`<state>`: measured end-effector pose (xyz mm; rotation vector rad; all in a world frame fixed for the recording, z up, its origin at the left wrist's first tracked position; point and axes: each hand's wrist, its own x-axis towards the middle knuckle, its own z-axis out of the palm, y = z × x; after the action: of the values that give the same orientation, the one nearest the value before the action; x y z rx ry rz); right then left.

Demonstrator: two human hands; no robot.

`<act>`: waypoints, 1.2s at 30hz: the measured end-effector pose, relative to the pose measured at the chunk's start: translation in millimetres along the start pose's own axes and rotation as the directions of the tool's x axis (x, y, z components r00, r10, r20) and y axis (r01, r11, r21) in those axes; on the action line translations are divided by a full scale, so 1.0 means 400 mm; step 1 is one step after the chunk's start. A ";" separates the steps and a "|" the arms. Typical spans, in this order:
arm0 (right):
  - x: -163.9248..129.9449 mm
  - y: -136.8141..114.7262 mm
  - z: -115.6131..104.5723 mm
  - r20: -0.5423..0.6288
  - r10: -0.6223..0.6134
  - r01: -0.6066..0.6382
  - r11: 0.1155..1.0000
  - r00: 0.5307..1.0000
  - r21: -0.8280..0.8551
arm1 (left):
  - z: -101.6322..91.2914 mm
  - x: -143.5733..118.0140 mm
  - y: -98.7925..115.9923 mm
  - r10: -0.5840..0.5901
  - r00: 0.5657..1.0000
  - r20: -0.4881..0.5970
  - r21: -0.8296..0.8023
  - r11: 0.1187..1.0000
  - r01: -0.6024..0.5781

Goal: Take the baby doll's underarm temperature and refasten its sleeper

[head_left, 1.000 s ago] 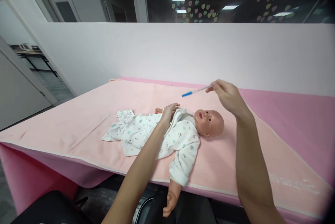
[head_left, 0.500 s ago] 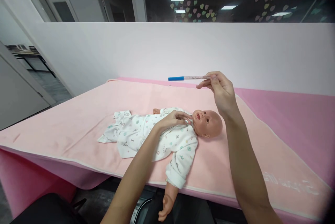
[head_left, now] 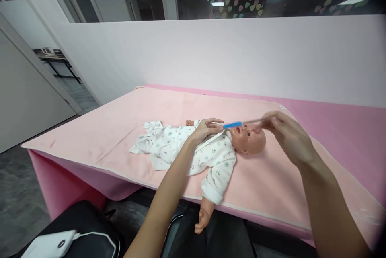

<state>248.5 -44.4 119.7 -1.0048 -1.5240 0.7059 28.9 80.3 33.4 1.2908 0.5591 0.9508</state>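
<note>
At three o'clock from the brown plastic baby doll in white printed clothes, the bare right hand pinches a thin clear stick with a blue end in front of its face. The bare left hand is by the collar; I can't tell if it grips. A loose pinch might drop the stick. The doll's arm hangs over the edge at six; flat pink cloth gives room at nine.

The left hand points right, its fingers slightly bent. The right hand angles leftward from its forearm — fingertips pinched together.
</note>
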 end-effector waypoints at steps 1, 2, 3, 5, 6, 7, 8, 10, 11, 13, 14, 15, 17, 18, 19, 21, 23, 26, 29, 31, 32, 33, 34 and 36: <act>-0.038 0.030 -0.017 0.016 0.088 -0.087 0.995 0.996 -0.051 | 0.000 -0.002 -0.001 -0.010 1.000 0.013 0.001 1.000 0.010; -0.077 0.064 -0.033 0.000 0.169 -0.168 0.981 0.986 -0.099 | -0.001 -0.004 -0.002 -0.016 1.000 0.023 0.002 1.000 0.016; -0.116 0.098 -0.046 -0.027 0.249 -0.250 0.958 0.968 -0.139 | -0.001 -0.006 -0.003 -0.021 0.999 0.030 0.004 1.000 0.021; -0.189 0.163 -0.063 -0.086 0.385 -0.395 0.897 0.919 -0.197 | -0.002 -0.008 -0.003 -0.027 0.999 0.043 0.006 1.000 0.027; -0.219 0.190 -0.066 -0.107 0.429 -0.442 0.865 0.897 -0.238 | -0.003 -0.008 -0.002 -0.029 0.998 0.054 0.009 1.000 0.028; -0.243 0.212 -0.066 -0.154 0.457 -0.482 0.822 0.876 -0.302 | -0.003 -0.008 -0.001 -0.030 0.997 0.066 0.014 0.999 0.029; -0.261 0.229 -0.063 -0.210 0.466 -0.510 0.766 0.860 -0.390 | -0.004 -0.008 0.001 -0.031 0.997 0.076 0.020 0.999 0.029; -0.280 0.244 -0.050 -0.310 0.454 -0.544 0.601 0.835 -0.586 | -0.005 -0.008 0.003 -0.029 0.995 0.092 0.031 0.999 0.027; -0.282 0.245 -0.041 -0.341 0.448 -0.547 0.495 0.826 -0.675 | -0.005 -0.008 0.005 -0.027 0.995 0.096 0.035 0.999 0.024; -0.276 0.239 -0.022 -0.372 0.462 -0.531 0.284 0.805 -0.798 | -0.006 -0.007 0.006 -0.023 0.995 0.100 0.043 0.999 0.018; -0.270 0.234 -0.014 -0.382 0.475 -0.520 0.199 0.793 -0.831 | -0.005 -0.007 0.007 -0.021 0.995 0.101 0.046 0.999 0.016; -0.265 0.228 -0.008 -0.389 0.485 -0.509 0.141 0.783 -0.849 | -0.005 -0.006 0.007 -0.020 0.995 0.103 0.049 0.999 0.015; -0.253 0.215 0.003 -0.400 0.479 -0.501 0.100 0.781 -0.860 | -0.005 -0.005 0.007 -0.015 0.994 0.109 0.049 0.999 0.010; -0.247 0.206 0.009 -0.406 0.462 -0.501 0.099 0.788 -0.860 | -0.005 -0.005 0.007 -0.011 0.993 0.113 0.048 0.999 0.006; -0.239 0.196 0.017 -0.411 0.439 -0.501 0.107 0.799 -0.859 | -0.005 -0.004 0.006 -0.007 0.993 0.116 0.046 0.999 0.001; -0.214 0.170 0.045 -0.411 0.376 -0.492 0.152 0.831 -0.857 | -0.005 -0.003 0.005 0.000 0.993 0.117 0.039 0.999 -0.005; -0.174 0.143 0.094 -0.347 0.293 -0.426 0.276 0.891 -0.862 | -0.005 -0.003 0.005 0.004 0.994 0.113 0.028 1.000 -0.007; -0.094 0.129 0.194 -0.125 0.091 -0.153 0.486 0.988 -0.860 | -0.004 -0.004 0.007 0.007 0.994 0.111 0.030 0.999 -0.010; -0.026 0.160 0.283 -0.095 -0.012 -0.081 0.418 0.995 -0.905 | -0.003 -0.005 0.011 0.035 0.993 0.113 0.061 0.997 -0.042; -0.008 0.194 0.317 -0.099 -0.013 -0.086 0.400 0.995 -0.913 | -0.003 -0.003 0.013 0.052 0.995 0.091 0.075 0.995 -0.059; -0.007 0.211 0.327 -0.106 -0.026 -0.085 0.422 0.994 -0.902 | -0.004 -0.002 0.013 0.055 0.996 0.069 0.075 0.995 -0.061; -0.010 0.226 0.331 -0.118 -0.055 -0.079 0.468 0.992 -0.880 | -0.004 -0.001 0.012 0.056 0.997 0.046 0.073 0.996 -0.059; -0.015 0.239 0.332 -0.135 -0.097 -0.063 0.535 0.986 -0.843 | -0.005 0.001 0.012 0.052 0.998 0.029 0.074 0.996 -0.054; -0.027 0.258 0.328 -0.196 -0.207 0.003 0.695 0.959 -0.719 | -0.006 0.003 0.011 0.041 0.999 0.022 0.094 0.995 -0.043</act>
<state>142.7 5.0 -0.2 -1.5007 -1.6225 -0.1620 26.4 82.4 37.4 1.3998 0.5692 0.9546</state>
